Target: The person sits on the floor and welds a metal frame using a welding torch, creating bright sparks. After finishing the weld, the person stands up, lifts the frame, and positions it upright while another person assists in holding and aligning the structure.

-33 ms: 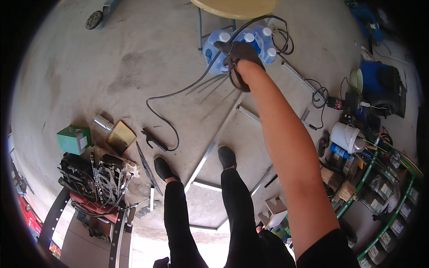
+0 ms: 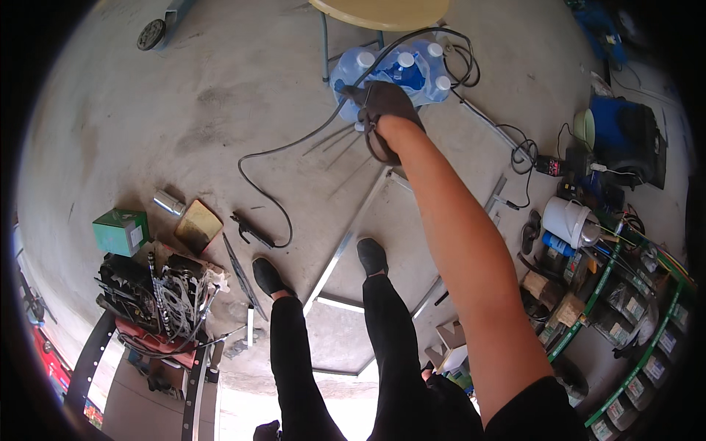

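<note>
My right hand [image 2: 384, 106], in a dark glove, reaches forward over a pack of large plastic water bottles [image 2: 419, 73]. Its fingers look curled beside a black cable [image 2: 286, 206] crossing the pack; what they hold is unclear. Several thin rods [image 2: 331, 140] fan out below the glove, whether held or lying I cannot tell. The cable runs down to a black clamp [image 2: 254, 231] on the floor. A small dark shape at the lower edge beside my left leg may be my gloved left hand; its fingers cannot be made out.
A metal frame [image 2: 334, 261] lies around my feet. A round stool [image 2: 379, 9] stands beyond the bottles. A tool pile [image 2: 158, 301] and green box [image 2: 120, 237] sit at left. Green-railed storage [image 2: 643, 356], a white bucket [image 2: 568, 217] and a blue machine [image 2: 621, 136] line the right.
My gloved right hand has moved slightly down and toward the left, uncovering more of the bottle pack's middle. The view has shifted only slightly.
</note>
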